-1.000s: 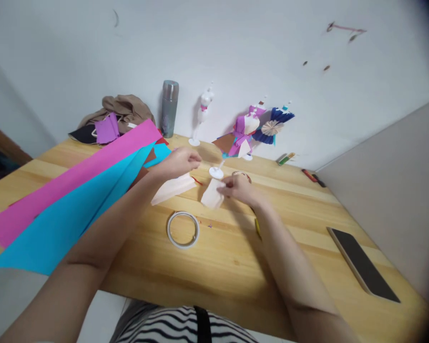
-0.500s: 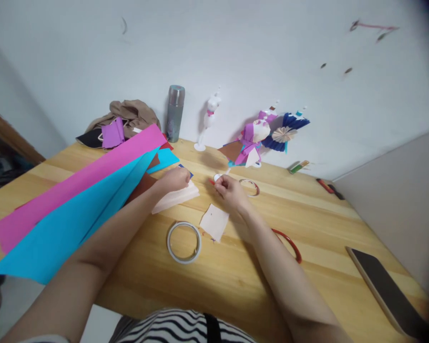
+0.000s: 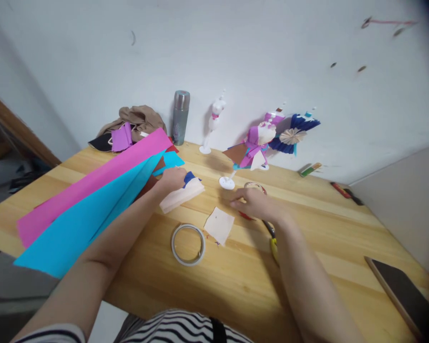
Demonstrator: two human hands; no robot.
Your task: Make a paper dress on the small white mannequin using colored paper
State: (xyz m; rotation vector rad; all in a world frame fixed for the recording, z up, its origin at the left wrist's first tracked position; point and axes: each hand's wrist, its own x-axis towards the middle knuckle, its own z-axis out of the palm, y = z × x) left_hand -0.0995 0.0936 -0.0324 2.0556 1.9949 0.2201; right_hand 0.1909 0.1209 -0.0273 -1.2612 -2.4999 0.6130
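Observation:
My left hand (image 3: 174, 179) is closed at a crumpled dark blue paper piece (image 3: 190, 179), its fingertips against it. Beneath lies a folded pale pink paper (image 3: 183, 196). My right hand (image 3: 253, 202) hovers over the table with fingers loosely extended, and I see nothing between them. Just under it shows a red object (image 3: 246, 216), mostly hidden. Yellow-and-black handles (image 3: 273, 240), perhaps of scissors, are partly covered by my right forearm. Between my hands lies a square pale pink paper (image 3: 219, 226). A roll of tape (image 3: 188, 244) lies nearer to me.
Pink paper (image 3: 103, 176) and blue paper (image 3: 82, 221) sheets cover the left side. At the back stand a flask (image 3: 181, 118), a white figure on a stand (image 3: 215, 116) and paper-dressed figures (image 3: 257, 145). A dark tablet-like object (image 3: 396, 290) lies at right.
My right hand has moved right and towards me, away from the white stand base, which now shows fully. The red piece no longer sticks out of its fingers. The view has shifted slightly.

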